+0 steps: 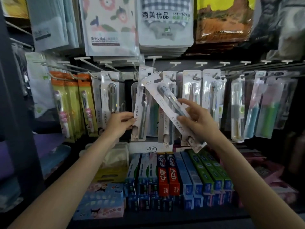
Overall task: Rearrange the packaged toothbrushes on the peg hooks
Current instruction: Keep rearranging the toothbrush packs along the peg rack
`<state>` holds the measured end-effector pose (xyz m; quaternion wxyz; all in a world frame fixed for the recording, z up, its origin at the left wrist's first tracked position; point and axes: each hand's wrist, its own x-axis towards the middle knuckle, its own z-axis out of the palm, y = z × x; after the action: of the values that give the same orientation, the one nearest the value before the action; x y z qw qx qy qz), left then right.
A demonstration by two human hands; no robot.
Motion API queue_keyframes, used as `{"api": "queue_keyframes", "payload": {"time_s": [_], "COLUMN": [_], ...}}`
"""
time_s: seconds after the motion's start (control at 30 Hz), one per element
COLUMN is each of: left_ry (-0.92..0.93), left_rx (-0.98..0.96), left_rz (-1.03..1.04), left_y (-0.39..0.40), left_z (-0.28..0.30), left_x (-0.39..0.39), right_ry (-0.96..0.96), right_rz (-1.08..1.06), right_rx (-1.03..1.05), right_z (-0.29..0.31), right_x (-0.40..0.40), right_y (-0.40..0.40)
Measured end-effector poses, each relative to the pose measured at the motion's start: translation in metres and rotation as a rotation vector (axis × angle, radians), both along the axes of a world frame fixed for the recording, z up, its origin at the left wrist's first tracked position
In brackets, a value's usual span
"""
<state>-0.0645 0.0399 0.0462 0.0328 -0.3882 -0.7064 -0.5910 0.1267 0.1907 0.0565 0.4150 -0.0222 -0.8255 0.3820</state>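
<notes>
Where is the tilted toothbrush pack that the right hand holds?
In the head view, the tilted toothbrush pack sits centre frame, pinched by the right hand, off the hooks, above the toothpaste boxes.

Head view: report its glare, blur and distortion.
Head view: glare streaks the tilted toothbrush pack held by the right hand; the left hand pinches a sharper upright pack; wide-angle bending curves the peg hooks at the edges; corners fall dark and soft.
</notes>
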Motion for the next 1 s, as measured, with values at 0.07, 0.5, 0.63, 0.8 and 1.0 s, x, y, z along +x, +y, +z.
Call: {"api": "queue_keyframes", "payload": {"time_s": [0.07,0.5,0.63,0.8,1.0], "left_ry": [-0.012,-0.095,-0.084,-0.002,0.096], "left_rx": [0.03,0.047,0.055,-0.002,-0.054], "left_rz": [0.006,-0.007,0.0,0.046,0.055], "left_y": [0.0,0.012,0.018,0.023,0.024], "left_z": [0.0,-0.004,-0.006,-0.008,-0.009], "left_x": [-0.002,-0.008,-0.007,-0.007,-0.003], "right_ry": [-0.072,0.095,0.144,0.122,0.222], "right_rz": [-0.021,-0.263,-0.429,-0.555,-0.399], "right_rx": [0.053,0.237,0.273,0.369,0.107], "right_z": [-0.002,-0.018,-0.018,-0.011,-0.012], "right_x": [-0.006,-0.053,-0.055,-0.059,-0.062], "right_y": [-0.003,-0.03,-0.033,-0.034,-0.034]}}
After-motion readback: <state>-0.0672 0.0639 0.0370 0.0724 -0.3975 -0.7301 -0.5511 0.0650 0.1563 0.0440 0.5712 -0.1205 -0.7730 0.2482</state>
